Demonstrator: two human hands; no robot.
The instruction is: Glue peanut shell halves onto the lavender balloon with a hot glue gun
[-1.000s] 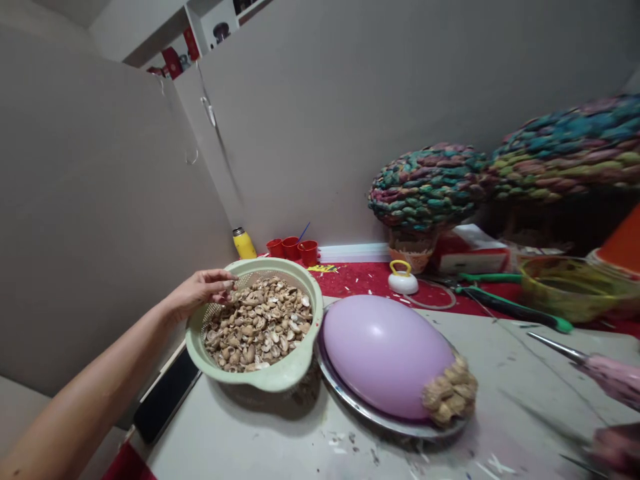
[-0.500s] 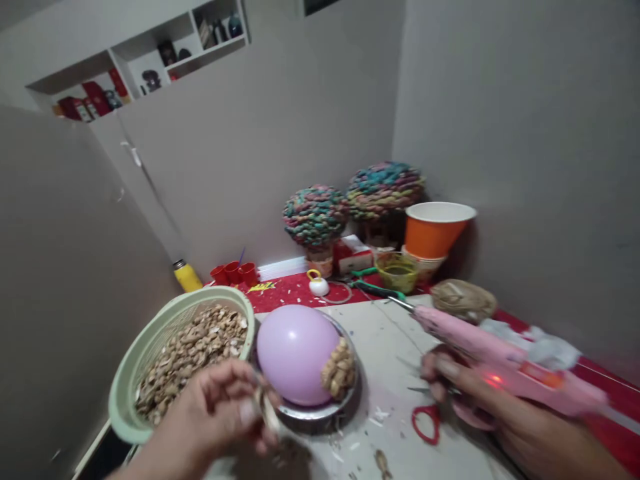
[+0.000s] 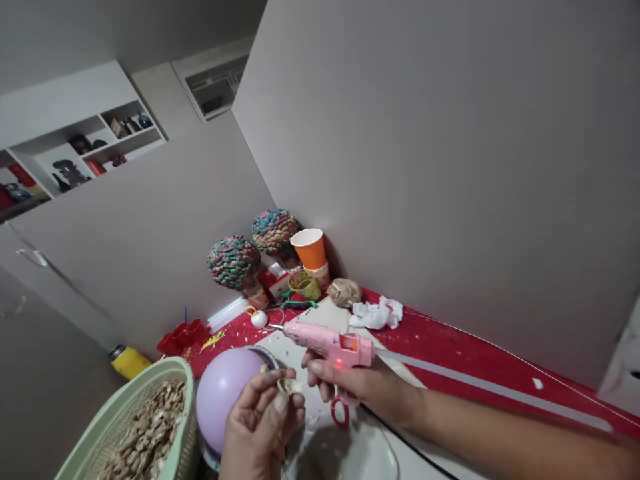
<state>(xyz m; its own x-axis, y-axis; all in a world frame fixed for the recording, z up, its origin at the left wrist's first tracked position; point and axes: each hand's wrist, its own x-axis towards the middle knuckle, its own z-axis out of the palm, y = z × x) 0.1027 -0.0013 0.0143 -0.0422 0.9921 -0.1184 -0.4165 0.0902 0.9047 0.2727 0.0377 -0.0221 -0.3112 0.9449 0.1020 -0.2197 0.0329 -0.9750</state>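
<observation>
My left hand (image 3: 263, 423) pinches a peanut shell (image 3: 290, 386), its pale hollow inside showing, in front of a lilac balloon (image 3: 226, 393). My right hand (image 3: 357, 381) is wrapped round the handle of a pink hot glue gun (image 3: 320, 339). A red light glows on the gun, its metal nozzle points left, and a long glue stick (image 3: 480, 379) sticks out of its back. The balloon rests in a metal bowl (image 3: 270, 357); my left hand hides the shells on its side. Left of it, a green basket (image 3: 173, 367) holds many peanut shells (image 3: 145, 433).
Red-handled scissors (image 3: 340, 412) lie below the glue gun, partly hidden. Behind stand two colourful shell-covered trees (image 3: 234, 262), an orange paper cup (image 3: 310, 250), twine (image 3: 344, 292) and crumpled tissue (image 3: 377, 313). Red cups (image 3: 183, 335) and a yellow bottle (image 3: 129, 361) are at left.
The view has swung right and tilted. My hands have come closer together, with the shell now raised near the glue gun. Both hands keep their hold.
</observation>
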